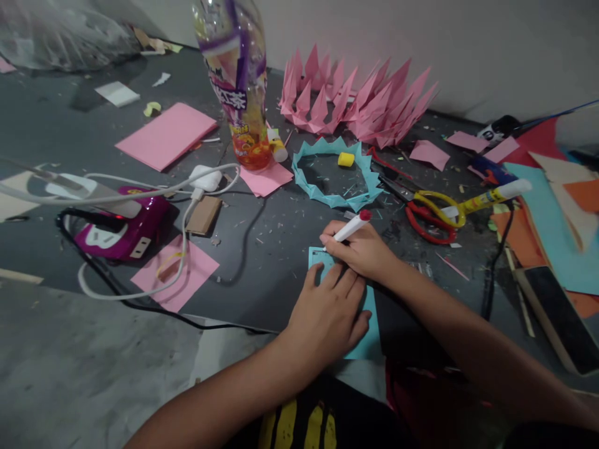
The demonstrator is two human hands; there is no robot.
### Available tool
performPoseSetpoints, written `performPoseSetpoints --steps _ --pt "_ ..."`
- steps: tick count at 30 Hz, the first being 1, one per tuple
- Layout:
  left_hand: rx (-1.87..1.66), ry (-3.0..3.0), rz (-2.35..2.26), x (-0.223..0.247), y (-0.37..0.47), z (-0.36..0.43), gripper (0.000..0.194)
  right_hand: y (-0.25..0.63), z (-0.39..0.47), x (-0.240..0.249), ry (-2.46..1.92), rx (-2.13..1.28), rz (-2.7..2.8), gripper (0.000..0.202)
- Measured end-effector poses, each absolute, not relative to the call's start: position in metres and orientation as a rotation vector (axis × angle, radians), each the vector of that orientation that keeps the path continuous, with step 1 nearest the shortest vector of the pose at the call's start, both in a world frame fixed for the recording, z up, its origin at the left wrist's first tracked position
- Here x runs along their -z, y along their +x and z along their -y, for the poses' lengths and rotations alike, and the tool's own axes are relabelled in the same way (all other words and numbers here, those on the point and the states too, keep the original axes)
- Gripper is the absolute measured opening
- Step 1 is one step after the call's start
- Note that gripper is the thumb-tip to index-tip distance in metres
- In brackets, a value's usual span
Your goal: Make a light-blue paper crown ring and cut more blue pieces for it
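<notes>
Paper, blue, lies at the table's near edge under the flattened left hand, while the right hand's closed fingers grip a red-capped white marker.

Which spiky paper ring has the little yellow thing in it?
The light blue ring, with the yellow piece inside it; the spiky ones behind are pink.

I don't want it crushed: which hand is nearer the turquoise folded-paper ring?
Right. The right hand is just short of the ring, apart from it; the left hand is closer to the body, on turquoise paper.
</notes>
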State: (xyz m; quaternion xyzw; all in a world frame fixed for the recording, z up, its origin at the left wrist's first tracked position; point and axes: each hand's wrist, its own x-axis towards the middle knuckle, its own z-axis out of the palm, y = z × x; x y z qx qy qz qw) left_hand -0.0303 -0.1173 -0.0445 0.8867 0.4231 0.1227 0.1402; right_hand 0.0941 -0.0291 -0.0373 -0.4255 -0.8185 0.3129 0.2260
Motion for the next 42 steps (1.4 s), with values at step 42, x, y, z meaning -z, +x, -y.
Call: performPoseSetpoints --steps 42 --pt "-0.386 2.61 -1.242 0.046 -0.03 0.118 0.046 0.138 0.035 0.038 -1.35 -0.781 2.212 0.022"
